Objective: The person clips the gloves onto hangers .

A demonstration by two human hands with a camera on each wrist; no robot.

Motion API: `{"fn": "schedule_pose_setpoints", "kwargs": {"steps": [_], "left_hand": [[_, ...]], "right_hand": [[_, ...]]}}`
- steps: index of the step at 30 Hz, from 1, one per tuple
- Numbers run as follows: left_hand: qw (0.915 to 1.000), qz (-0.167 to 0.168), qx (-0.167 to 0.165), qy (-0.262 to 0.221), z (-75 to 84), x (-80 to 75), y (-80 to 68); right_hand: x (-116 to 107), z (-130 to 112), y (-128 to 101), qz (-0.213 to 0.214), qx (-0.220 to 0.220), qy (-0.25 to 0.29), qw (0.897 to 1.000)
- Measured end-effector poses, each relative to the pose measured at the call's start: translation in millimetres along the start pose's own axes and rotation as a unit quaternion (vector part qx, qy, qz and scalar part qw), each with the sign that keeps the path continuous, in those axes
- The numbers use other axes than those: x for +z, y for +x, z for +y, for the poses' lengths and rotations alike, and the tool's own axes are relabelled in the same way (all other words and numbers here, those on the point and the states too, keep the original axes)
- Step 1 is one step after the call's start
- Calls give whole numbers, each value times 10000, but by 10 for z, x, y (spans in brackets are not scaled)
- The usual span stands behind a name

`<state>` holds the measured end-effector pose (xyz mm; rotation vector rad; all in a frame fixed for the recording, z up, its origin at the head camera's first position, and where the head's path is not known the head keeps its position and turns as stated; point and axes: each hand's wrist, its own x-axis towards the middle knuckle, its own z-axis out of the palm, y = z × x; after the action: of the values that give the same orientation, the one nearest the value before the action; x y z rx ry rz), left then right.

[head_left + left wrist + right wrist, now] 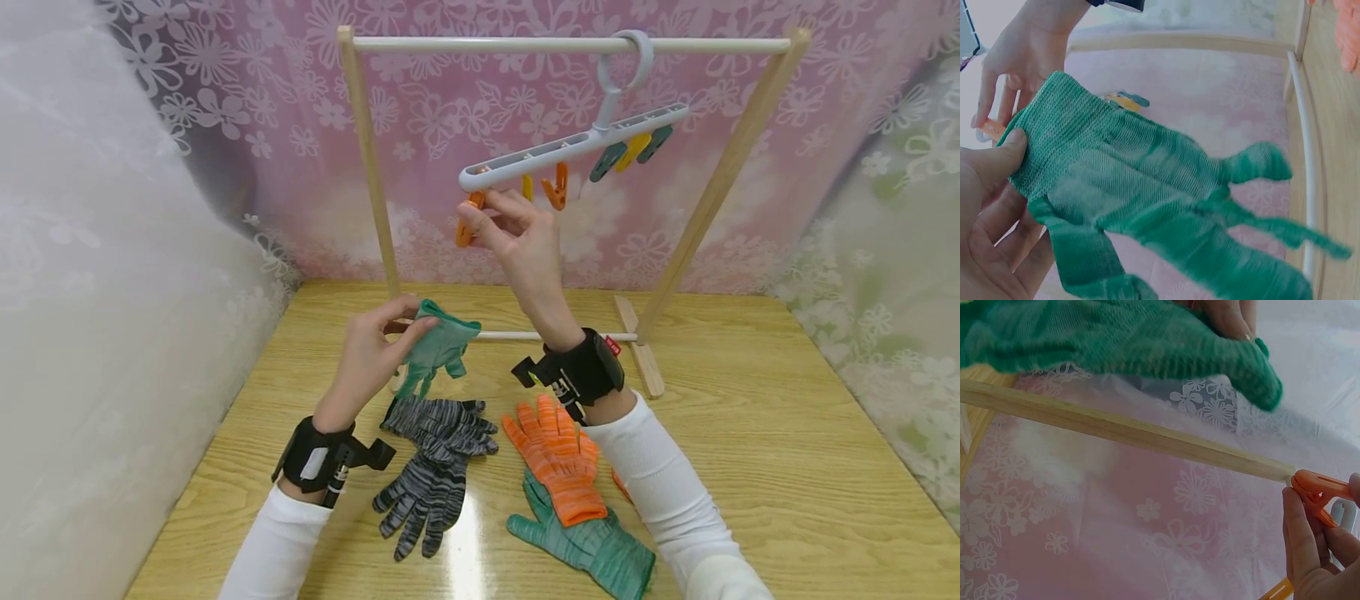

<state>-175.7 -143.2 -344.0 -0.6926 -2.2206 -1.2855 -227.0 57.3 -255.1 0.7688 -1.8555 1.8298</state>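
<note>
My left hand (363,354) pinches a green knit glove (438,342) by its cuff, and the glove's fingers dangle below. Up at the left end of a grey clip hanger (555,155), my right hand (531,250) grips an orange clip (465,229) between thumb and fingers. The hanger tilts, its left end lower than its right. In the right wrist view the held orange clip (1321,486) shows in profile, with the green glove above it. The left wrist view has the glove's ribbed cuff (1060,125) under my thumb.
A wooden rack carries the hanger on its white top bar (480,45). More clips, among them a loose orange one (557,187) and a yellow one (633,152), hang from the hanger. Black-grey gloves (431,492), an orange glove (558,467) and another green glove (592,550) lie on the table.
</note>
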Motion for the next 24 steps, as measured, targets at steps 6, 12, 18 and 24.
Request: {"fn": "schedule_pose_setpoints", "kwargs": {"steps": [6,12,18,24], "left_hand": [[9996,-46,-267,-106,52,35,56],[9985,-35,-406,-359,66,87,108],[9971,136,-450,-597,91,110,186],[9952,384,-482,-763,122,112,288]], "right_hand": [[19,6,-3,-24,115,93,9999],[24,-12,-8,-76,372,230,9990],[22,-15,0,-105,299,325,9990],[10,-14,10,-144,192,334,9992]]}}
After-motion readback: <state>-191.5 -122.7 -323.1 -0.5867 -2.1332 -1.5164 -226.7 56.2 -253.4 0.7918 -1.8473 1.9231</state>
